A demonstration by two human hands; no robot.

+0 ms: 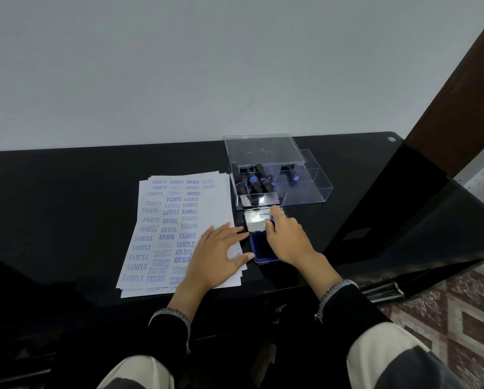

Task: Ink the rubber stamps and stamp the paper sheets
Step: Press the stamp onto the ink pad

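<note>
A stack of white paper sheets point(162, 228), covered in blue stamped words, lies on the black table. My left hand point(217, 255) rests flat on its lower right corner, fingers spread. To the right sits an open blue ink pad point(259, 249) with its metal lid point(256, 220) folded back. My right hand point(284, 235) hovers over the pad and pinches a small stamp with a blue tip point(271, 219); most of the stamp is hidden by the fingers. Several black rubber stamps point(253, 182) lie in a clear plastic box point(305, 189) behind the pad.
The clear box's lid point(260, 148) stands open at the back. The black table point(66, 197) ends at a white wall behind and a glossy corner on the right. A brown wooden post point(454, 102) and patterned floor point(459, 310) lie to the right.
</note>
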